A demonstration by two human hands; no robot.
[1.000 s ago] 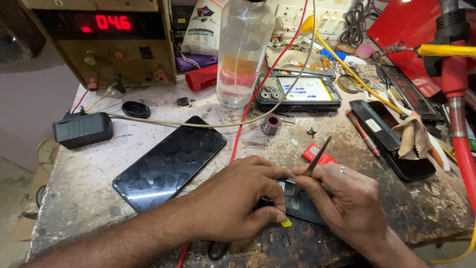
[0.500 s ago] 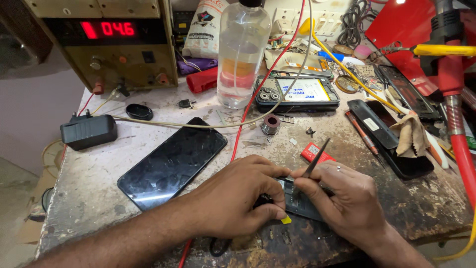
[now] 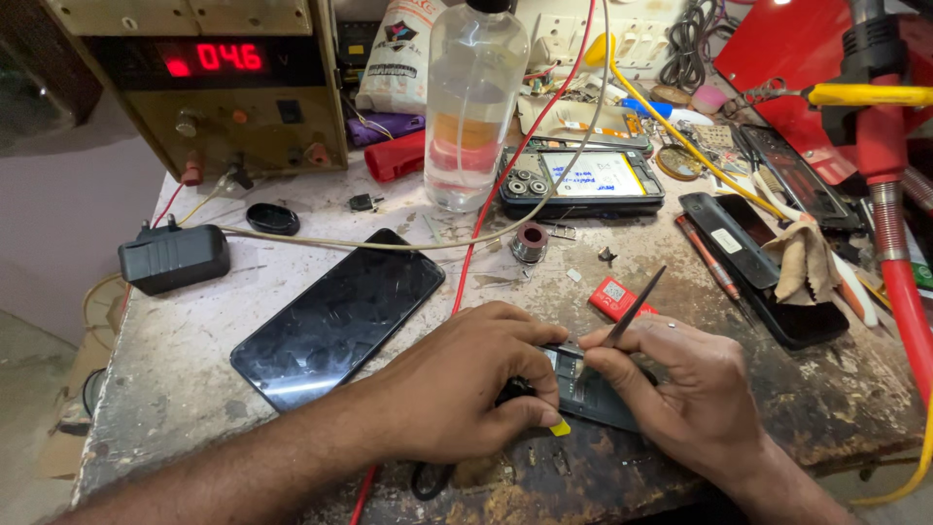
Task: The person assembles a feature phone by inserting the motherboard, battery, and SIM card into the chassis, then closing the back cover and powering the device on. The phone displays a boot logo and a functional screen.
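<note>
On the scarred, stained workbench [image 3: 165, 389], the opened phone body [image 3: 598, 399], a dark flat slab with its insides showing, lies near the front edge, directly below the small red box [image 3: 614, 297] and just right of the black phone screen panel [image 3: 338, 319]. The left hand [image 3: 466, 384] is curled over the phone body's left end, fingers bent and thumb pressed down so that it pins the slab to the bench; a small yellow tab [image 3: 560, 428] shows just under the thumb. The right hand [image 3: 680, 394] rests on the phone body's right end, thumb and forefinger pinched closed around dark tweezers [image 3: 637, 309], whose shaft slants up and to the right toward the red box while the lower tip meets the top edge of the phone body between the two hands. Behind the red box stand a small metal solder spool [image 3: 530, 243] and a tall clear plastic bottle [image 3: 474, 107] with orange liquid low inside. A second phone, back opened [image 3: 583, 180], lies just right of the bottle. A red wire [image 3: 486, 224] runs down past the bottle to the bench's front edge. Far left of the red box sit a black power adapter [image 3: 173, 258] and a bench power supply with red digits [image 3: 209, 83].
</note>
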